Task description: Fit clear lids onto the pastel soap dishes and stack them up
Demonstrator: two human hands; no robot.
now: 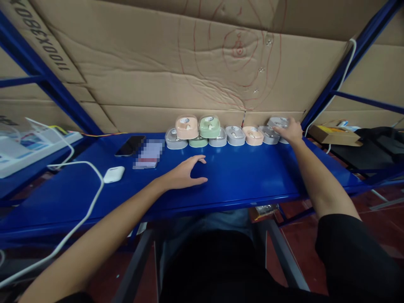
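Note:
Along the back of the blue table stands a row of small lidded boxes with clear covers, in grey, peach and green. A peach box and a green box rest on top of the row at its left end. At the right end my right hand has its fingers round an upper grey box, partly hiding it and the grey box beneath. My left hand is over the middle of the table, thumb and fingers apart, holding nothing. In the row's middle are a grey box and another peach box.
A dark phone, a second phone with its screen blurred and a white earbud case lie on the left of the blue table. A white cable crosses the left side. Cardboard walls the back between blue posts.

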